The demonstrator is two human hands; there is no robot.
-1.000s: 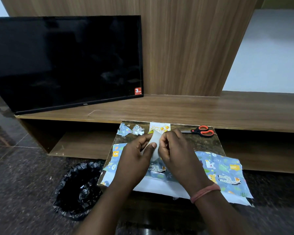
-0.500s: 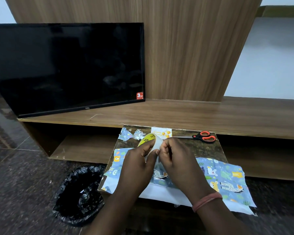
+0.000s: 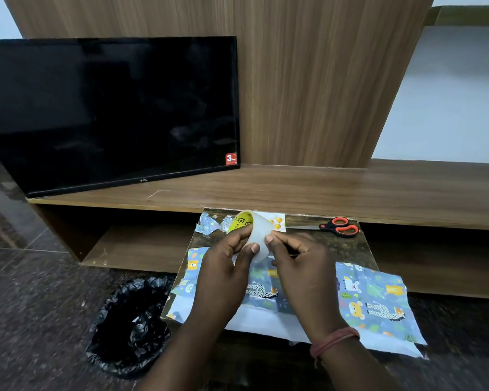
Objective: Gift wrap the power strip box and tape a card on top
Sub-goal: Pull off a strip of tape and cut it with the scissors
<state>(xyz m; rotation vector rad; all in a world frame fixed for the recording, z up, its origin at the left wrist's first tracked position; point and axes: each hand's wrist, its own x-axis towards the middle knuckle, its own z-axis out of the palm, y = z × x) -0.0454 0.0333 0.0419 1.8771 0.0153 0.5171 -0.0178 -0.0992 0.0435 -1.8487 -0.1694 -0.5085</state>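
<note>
Head camera looked down on a small wooden board (image 3: 347,246) set before a low wooden shelf unit (image 3: 322,190). Held above it, a roll of clear tape (image 3: 256,235) with a yellow inner label, gripped by the left hand (image 3: 223,275), thumb and fingers curled round it. Pinched at the roll's edge by the right hand (image 3: 302,266), fingertips tight together, seemingly on the tape's loose end, though too fine to tell. Spread under both hands, blue animal-print wrapping paper (image 3: 373,300), overhanging the board to the right; power strip box hidden, could not tell where. Lay at the board's far edge: a card (image 3: 277,221) with orange balloons, partly behind the roll, crumpled paper scraps (image 3: 208,224) to its left, orange-handled scissors (image 3: 340,227) to its right. Stood on the shelf, a dark television (image 3: 110,108); on the floor at left, a black bin bag (image 3: 130,325).
</note>
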